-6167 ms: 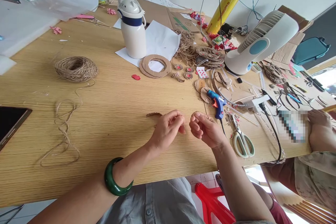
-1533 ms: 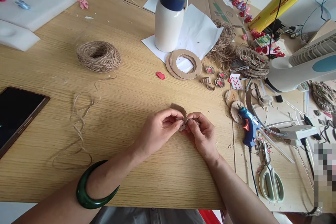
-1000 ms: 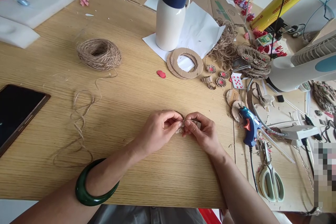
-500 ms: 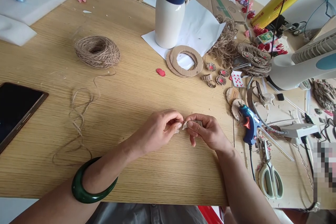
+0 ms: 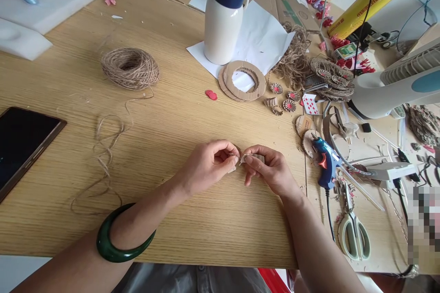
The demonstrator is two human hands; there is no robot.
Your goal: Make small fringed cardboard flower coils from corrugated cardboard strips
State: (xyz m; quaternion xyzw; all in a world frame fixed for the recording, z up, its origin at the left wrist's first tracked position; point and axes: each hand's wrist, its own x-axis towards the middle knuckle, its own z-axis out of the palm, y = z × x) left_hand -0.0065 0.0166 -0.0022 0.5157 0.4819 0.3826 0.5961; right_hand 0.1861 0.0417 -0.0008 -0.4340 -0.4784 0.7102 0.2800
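Note:
My left hand (image 5: 215,162) and my right hand (image 5: 270,167) meet over the wooden table (image 5: 165,128), fingertips almost touching. Each pinches a small pale strip (image 5: 242,159), apparently paper or cardboard; fingers cover most of it. A green bangle (image 5: 110,242) circles my left wrist area. Beyond my hands lie two cardboard rings (image 5: 229,87) and small red discs (image 5: 211,95). Several fluted cardboard rosettes with red centres (image 5: 289,105) sit to the right of the rings.
A twine ball (image 5: 130,68) with loose strands and a phone (image 5: 25,146) lie left. Behind stands a white bottle (image 5: 223,27) on paper. On the right are a blue glue gun (image 5: 329,167), scissors (image 5: 354,236), a white fan-like device (image 5: 381,91), cables and scraps.
The fingertips have shifted slightly around the strip, and more of it shows beneath my left fingers. My right hand's lower fingers have curled in a little. The view has moved slightly.

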